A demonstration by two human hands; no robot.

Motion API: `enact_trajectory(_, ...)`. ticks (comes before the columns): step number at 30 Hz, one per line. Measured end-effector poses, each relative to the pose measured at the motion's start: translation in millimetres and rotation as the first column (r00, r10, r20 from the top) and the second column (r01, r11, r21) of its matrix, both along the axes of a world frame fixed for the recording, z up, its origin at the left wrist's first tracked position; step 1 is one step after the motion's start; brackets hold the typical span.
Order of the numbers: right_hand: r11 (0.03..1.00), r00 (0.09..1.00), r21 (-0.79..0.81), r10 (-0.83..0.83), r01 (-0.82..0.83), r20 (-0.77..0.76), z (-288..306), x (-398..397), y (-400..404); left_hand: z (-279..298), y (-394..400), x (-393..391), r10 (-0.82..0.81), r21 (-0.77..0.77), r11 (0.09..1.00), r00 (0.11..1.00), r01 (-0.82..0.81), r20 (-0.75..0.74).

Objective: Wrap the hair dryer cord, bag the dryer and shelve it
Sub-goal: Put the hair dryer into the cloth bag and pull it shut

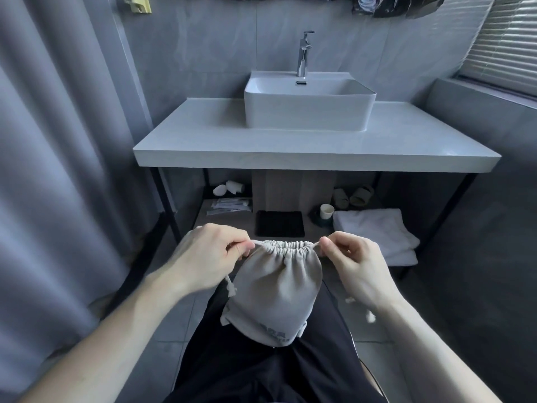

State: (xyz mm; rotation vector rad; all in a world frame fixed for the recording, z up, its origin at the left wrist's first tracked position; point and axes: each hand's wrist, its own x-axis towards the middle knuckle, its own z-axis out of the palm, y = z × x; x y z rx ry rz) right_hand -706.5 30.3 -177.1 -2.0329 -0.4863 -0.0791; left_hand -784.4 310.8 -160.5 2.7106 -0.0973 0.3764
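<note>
Bag (276, 289) hangs mouth-up between hands, left hand (209, 254) and right hand (357, 266) pinching drawstring ends either side. Shelf (313, 225) straight ahead, lower, both hands about equally near.

Matt grey cloth bag (276, 289), glossy white ceramic basin (309, 112), shiny metal tap (303, 53), smooth pale countertop (406, 135).
</note>
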Motion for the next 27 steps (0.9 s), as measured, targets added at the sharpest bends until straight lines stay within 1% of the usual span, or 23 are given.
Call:
enact_trajectory(2, 1.000, 0.999, 0.002, 0.008, -0.008, -0.031, 0, 0, -1, 4, 4, 1, 0.018, 0.073, 0.997, 0.999, -0.021, 0.038)
enact_trajectory(5, 1.000, 0.999, 0.011, 0.008, -0.008, -0.052, -4, 4, -6, 6, 12, 1, 0.011, 0.107, 0.994, 0.998, -0.018, 0.063)
enact_trajectory(8, 0.999, 0.997, 0.042, 0.005, -0.002, -0.083, -9, 5, -11, 5, 17, 0, 0.030, 0.087, 0.996, 0.998, -0.035, 0.057)
enact_trajectory(11, 0.999, 0.998, 0.039, -0.002, 0.004, -0.069, -7, 3, -13, 3, 16, 0, 0.053, 0.051, 0.997, 0.998, -0.055, 0.043)
enact_trajectory(15, 1.000, 0.993, -0.003, 0.004, -0.004, -0.117, -7, 8, -15, 4, 13, -1, 0.066, 0.047, 0.997, 0.998, -0.067, 0.017)
enact_trajectory(18, 0.996, 0.983, -0.048, 0.061, -0.070, -0.172, -6, 13, -19, 12, 6, -2, 0.039, 0.049, 0.998, 0.999, -0.039, 0.000)
enact_trajectory(20, 0.992, 0.980, -0.060, 0.095, -0.107, -0.177, -7, 13, -19, 15, 3, -1, 0.028, 0.018, 0.999, 0.999, -0.029, 0.021)
enact_trajectory(23, 0.992, 0.988, -0.081, 0.083, -0.094, -0.128, -11, 10, -11, 14, -1, 4, 0.047, -0.071, 0.996, 0.998, -0.044, 0.033)
enact_trajectory(26, 0.994, 0.988, 0.012, 0.109, -0.108, -0.106, -11, -1, 1, 13, -9, 6, 0.038, -0.161, 0.987, 0.998, -0.028, 0.056)
enact_trajectory(27, 0.991, 0.986, 0.009, 0.137, -0.137, -0.096, -12, -5, 6, 14, -12, 6, 0.033, -0.163, 0.986, 0.998, -0.023, 0.058)
